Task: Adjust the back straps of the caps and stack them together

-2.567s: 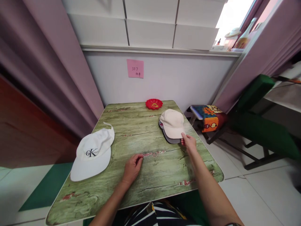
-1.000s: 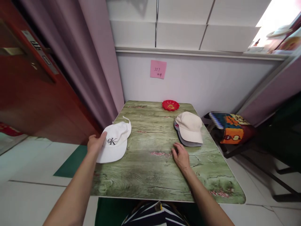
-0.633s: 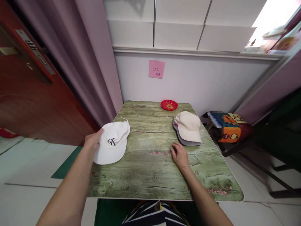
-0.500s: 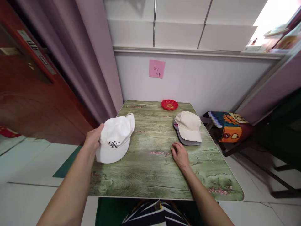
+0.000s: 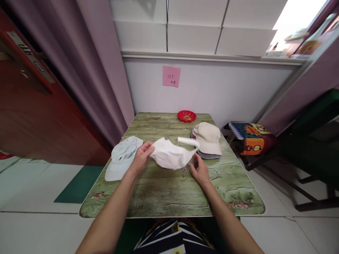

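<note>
The step in hand appears to be two-handed handling of the white cap [image 5: 171, 154], which is held over the middle of the counter [image 5: 169, 203], between the light-blue cap [image 5: 123, 158] at left and the beige cap [image 5: 208, 135] at right, the latter resting on a grey cap [image 5: 208, 155]. The left hand [image 5: 141, 157] grips the white cap's left edge between its fingers. The right hand [image 5: 200, 171] is at the strap end, fingers curled; whether they grip cannot be told. The next move likely calls for firm hold at both ends and control of the loose strap.
</note>
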### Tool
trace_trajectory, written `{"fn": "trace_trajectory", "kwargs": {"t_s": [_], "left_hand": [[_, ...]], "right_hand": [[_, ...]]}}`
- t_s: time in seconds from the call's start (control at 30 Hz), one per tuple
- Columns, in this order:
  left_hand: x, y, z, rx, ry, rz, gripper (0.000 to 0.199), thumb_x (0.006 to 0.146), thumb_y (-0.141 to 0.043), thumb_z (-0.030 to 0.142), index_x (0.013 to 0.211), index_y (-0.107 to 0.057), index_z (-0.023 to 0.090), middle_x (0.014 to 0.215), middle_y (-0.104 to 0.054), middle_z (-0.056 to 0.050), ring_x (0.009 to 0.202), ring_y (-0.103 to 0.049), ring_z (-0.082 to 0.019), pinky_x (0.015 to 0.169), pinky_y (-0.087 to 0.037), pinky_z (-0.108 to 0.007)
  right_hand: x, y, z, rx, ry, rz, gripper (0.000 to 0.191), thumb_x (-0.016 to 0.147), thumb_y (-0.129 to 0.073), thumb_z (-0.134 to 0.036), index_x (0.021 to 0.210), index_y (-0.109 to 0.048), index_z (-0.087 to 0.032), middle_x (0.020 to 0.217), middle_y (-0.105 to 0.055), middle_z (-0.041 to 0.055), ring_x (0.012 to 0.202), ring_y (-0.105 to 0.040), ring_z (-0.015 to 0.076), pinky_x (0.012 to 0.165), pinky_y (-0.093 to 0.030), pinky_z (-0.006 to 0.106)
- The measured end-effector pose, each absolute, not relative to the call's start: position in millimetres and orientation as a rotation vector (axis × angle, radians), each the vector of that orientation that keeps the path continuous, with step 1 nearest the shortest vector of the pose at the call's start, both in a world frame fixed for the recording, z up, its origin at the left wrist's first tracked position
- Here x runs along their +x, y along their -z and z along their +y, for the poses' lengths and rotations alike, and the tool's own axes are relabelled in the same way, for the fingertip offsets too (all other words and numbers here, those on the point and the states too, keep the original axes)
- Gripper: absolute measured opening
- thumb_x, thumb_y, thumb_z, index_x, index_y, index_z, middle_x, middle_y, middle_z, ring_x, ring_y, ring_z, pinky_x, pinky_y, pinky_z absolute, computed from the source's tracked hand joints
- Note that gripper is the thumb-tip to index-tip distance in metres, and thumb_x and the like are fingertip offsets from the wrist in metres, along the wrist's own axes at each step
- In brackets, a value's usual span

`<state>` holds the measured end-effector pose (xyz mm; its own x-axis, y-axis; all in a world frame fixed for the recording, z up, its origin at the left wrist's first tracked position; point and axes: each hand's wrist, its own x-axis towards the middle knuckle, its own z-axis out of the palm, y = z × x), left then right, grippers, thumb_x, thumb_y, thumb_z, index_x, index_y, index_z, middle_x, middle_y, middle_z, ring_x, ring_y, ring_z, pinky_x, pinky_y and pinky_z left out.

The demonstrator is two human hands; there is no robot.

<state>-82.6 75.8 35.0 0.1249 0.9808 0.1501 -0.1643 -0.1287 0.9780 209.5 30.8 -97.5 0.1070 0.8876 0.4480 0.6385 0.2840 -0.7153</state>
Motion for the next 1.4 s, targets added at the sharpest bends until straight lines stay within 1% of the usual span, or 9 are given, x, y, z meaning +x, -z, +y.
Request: {"fn": "trace_trajectory", "kwargs": {"t_s": [0.07,0.17,0.4,0.6,0.83,0.93,1.07,1.17,1.4], "left_hand": [[-79.8,-13.9,67.7,1.333,-1.192,1.012,0.025,0.076,-0.07,0.038,0.078,-0.06,0.016,0.067,-0.054,0.003,0.061,-0.047,-0.01,0.06,-0.036,-0.021],[-80.2,-1.2,57.3,1.445,-1.106,1.07,0.023,0.08,-0.064,0.038,0.079,-0.057,0.016,0.068,-0.052,0.003,0.063,-0.046,-0.011,0.061,-0.035,-0.022],[-82.0,-18.4,39.2,1.681,-0.957,1.192,0.017,0.076,-0.054,0.025,0.09,-0.059,0.017,0.078,-0.057,0.001,0.071,-0.052,-0.015,0.065,-0.04,-0.024],[-70.5,-32.0,22.2,1.875,-0.808,1.177,0.022,0.081,-0.055,0.029,0.098,-0.065,0.018,0.089,-0.066,-0.002,0.08,-0.058,-0.018,0.071,-0.044,-0.026],[-68.7,-30.1,11.2,1.914,-0.773,1.206,0.023,0.083,-0.063,0.041,0.081,-0.065,0.018,0.08,-0.065,-0.002,0.074,-0.056,-0.017,0.064,-0.042,-0.025],[-64.6,-38.0,6.8,1.868,-0.844,1.198,0.022,0.085,-0.06,0.041,0.084,-0.063,0.019,0.08,-0.063,-0.001,0.073,-0.054,-0.016,0.063,-0.041,-0.024],[-54.1,-53.5,1.4,1.787,-0.904,1.156,0.022,0.086,-0.059,0.041,0.087,-0.06,0.02,0.08,-0.061,-0.001,0.07,-0.052,-0.015,0.061,-0.04,-0.024],[-46.4,-61.9,-1.5,1.722,-0.926,1.083,0.023,0.086,-0.059,0.042,0.09,-0.06,0.019,0.08,-0.061,-0.001,0.068,-0.052,-0.015,0.061,-0.041,-0.024],[-34.5,-68.6,-5.3,1.832,-0.892,0.894,0.019,0.083,-0.067,0.035,0.092,-0.072,0.018,0.09,-0.07,-0.006,0.084,-0.061,-0.019,0.077,-0.046,-0.03]], "right_hand": [[207.8,91.9,27.5,-1.373,-0.408,-1.577,0.07,0.081,-0.06,-0.032,0.146,-0.037,-0.015,0.125,-0.065,0.0154,0.107,-0.066,0.0264,0.093,-0.053,0.041],[199.9,85.4,21.1,-1.293,-0.497,-1.567,0.068,0.082,-0.057,-0.031,0.145,-0.038,-0.015,0.129,-0.063,0.0154,0.114,-0.063,0.0271,0.097,-0.052,0.042],[179.4,62.3,0.1,-1.2,-0.445,-1.586,0.081,0.081,-0.06,-0.031,0.152,-0.023,-0.019,0.149,-0.041,0.0188,0.123,-0.056,0.0284,0.102,-0.048,0.046],[182.8,21.3,-26.5,-1.068,-0.279,-1.844,0.046,0.083,-0.056,-0.027,0.129,-0.06,-0.025,0.154,-0.036,0.0112,0.133,-0.047,0.0307,0.107,-0.042,0.049],[181.9,-7.3,-52.9,-1.012,-0.214,-1.967,0.016,0.088,-0.055,-0.026,0.094,-0.07,-0.025,0.119,-0.069,0.0084,0.118,-0.06,0.0258,0.109,-0.037,0.052],[182.3,-18.4,-61.3,-0.986,-0.345,-1.916,0.016,0.09,-0.054,-0.029,0.085,-0.069,-0.024,0.086,-0.073,0.0058,0.09,-0.068,0.0227,0.101,-0.045,0.047],[179.4,-31.8,-76.7,-1.061,-0.567,-1.752,0.032,0.098,-0.041,-0.038,0.093,-0.068,-0.023,0.062,-0.061,0.002,0.059,-0.06,0.0173,0.065,-0.05,0.032],[172.1,-40.8,-82.1,-1.139,-0.735,-1.51,0.037,0.098,-0.04,-0.048,0.098,-0.066,-0.022,0.059,-0.056,-0.0003,0.048,-0.052,0.0139,0.051,-0.043,0.027],[156.7,-49.9,-50.6,-1.113,-1.255,-1.202,0.042,0.085,-0.059,-0.059,0.082,-0.065,-0.018,0.074,-0.06,-0.0003,0.042,-0.04,0.0059,0.038,-0.033,0.02]]}}
